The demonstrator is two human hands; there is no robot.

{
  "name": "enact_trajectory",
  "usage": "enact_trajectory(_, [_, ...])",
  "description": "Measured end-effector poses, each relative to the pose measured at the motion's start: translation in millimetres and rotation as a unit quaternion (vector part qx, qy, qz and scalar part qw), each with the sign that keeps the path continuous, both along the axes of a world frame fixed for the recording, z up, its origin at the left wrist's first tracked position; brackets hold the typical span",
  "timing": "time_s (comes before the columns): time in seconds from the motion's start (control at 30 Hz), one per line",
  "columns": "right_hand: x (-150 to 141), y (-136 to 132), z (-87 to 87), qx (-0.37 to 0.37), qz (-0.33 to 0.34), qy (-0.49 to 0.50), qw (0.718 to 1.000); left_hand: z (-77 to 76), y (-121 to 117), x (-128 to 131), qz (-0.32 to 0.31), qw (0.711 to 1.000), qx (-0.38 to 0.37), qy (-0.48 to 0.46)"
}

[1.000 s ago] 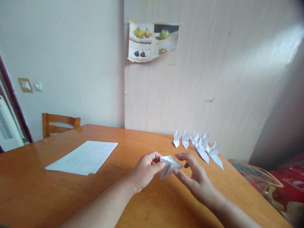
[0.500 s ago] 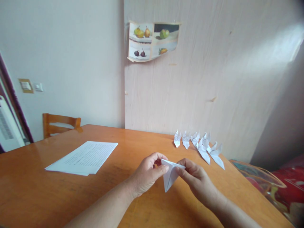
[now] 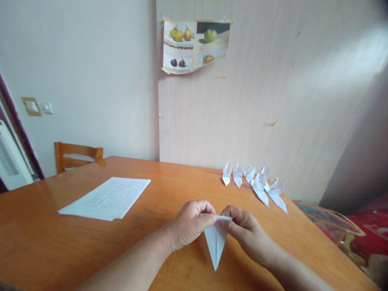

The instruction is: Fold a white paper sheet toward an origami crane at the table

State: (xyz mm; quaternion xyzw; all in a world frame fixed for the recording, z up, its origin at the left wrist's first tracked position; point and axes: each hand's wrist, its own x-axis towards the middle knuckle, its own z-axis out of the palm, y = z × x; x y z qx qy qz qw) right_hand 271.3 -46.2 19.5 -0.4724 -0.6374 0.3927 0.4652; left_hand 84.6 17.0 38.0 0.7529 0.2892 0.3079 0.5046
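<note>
A folded sheet of white paper (image 3: 215, 246) is held above the table between my hands, its long point hanging down and a crease running down its middle. My left hand (image 3: 194, 224) pinches its upper left edge, thumb in front and fingers behind. On the upper right edge, my right hand (image 3: 247, 226) grips it the same way, the two thumbs close together. Parts of the top edge are covered by my fingers. Beyond my right hand, several folded paper cranes (image 3: 260, 189) stand along the table's far right side.
A stack of printed sheets (image 3: 104, 198) lies on the wooden table (image 3: 39, 234) at the left. Behind the table are a wooden chair (image 3: 79, 151) and a wall with a fruit picture (image 3: 195, 46). A red item (image 3: 368, 234) is beyond the right edge.
The folded paper has turned to face me more squarely and sits a little lower, its point now straighter down. My hands have come closer together along its top edge.
</note>
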Motion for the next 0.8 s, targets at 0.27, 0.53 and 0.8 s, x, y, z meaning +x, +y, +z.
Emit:
enact_trajectory(0.27, [-3.8, -4.3, 6.3, 0.007, -0.025, -0.119, 0.992, -3.8, -1.1, 3.0, -0.006, 0.997, 0.044, 0.058])
enact_trajectory(0.53, [-10.1, -5.5, 7.9, 0.025, -0.038, -0.195, 0.98, -9.6, -1.5, 5.4, 0.004, 0.992, 0.083, 0.097])
enact_trajectory(0.8, [-8.4, -5.5, 11.9, -0.008, -0.063, -0.196, 0.979, -7.1, 0.1, 3.9, 0.004, 0.992, 0.092, 0.083])
